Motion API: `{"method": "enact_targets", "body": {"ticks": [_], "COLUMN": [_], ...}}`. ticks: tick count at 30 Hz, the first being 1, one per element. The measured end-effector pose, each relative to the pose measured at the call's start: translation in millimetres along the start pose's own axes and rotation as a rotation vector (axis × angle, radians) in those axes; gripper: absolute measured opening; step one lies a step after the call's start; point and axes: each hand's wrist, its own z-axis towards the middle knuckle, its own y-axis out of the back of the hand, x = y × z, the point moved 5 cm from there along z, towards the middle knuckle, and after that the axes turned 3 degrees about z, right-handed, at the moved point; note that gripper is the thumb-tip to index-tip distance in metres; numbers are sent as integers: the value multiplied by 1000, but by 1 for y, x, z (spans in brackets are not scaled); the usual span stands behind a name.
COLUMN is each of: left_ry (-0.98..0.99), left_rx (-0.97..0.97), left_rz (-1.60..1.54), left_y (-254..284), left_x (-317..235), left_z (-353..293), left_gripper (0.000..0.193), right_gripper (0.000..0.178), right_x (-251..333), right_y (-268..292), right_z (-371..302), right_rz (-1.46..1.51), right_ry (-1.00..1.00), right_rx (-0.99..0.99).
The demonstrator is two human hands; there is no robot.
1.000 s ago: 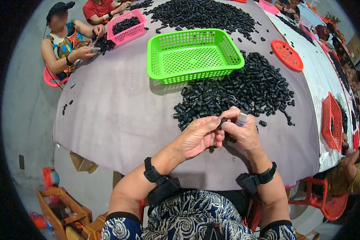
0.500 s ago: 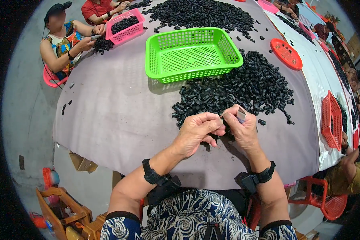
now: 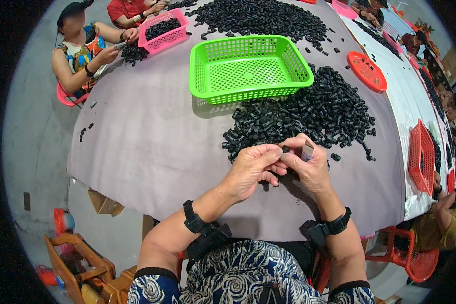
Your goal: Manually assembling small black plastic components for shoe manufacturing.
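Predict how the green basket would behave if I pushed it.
The green basket looks like thin, holed plastic, so probably light and slightly springy. Its broad base suggests sliding rather than tipping. Black pieces crowd its near right corner, so they might drag.

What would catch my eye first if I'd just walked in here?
Probably the bright green basket, on the grey table, behind and left of the nearer heap of black pieces. Then the left hand and right hand, in front of that heap, their fingertips meeting at a small dark piece. Beyond the basket, another black heap spreads across the table.
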Motion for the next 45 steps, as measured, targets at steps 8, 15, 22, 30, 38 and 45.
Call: {"method": "enact_targets", "body": {"ticks": [8, 15, 22, 30, 38, 45], "left_ry": [62, 94, 115, 117, 112, -116], "left_rx": [87, 157, 148, 148, 142, 2], "left_rz": [-110, -178, -234, -286, -281, -72], "left_y": [-1, -2, -3, -4, -3, 8], "left_x": [3, 7, 6, 6, 9, -6], "left_z": [0, 1, 0, 1, 3, 1], "left_gripper": [22, 21, 20, 18, 21, 18], "right_gripper": [12, 10, 8, 10, 10, 14], "right_x": [12, 7, 5, 5, 0, 43], "right_y": [0, 2, -1, 1, 3, 9], "right_z": [1, -3, -1, -1, 0, 48], "right_rz": [-55, 82, -15, 88, 101, -320], "right_ry": [-14, -178, -38, -198, -194, -140], "right_rx": [22, -9, 42, -29, -27, -138]}}
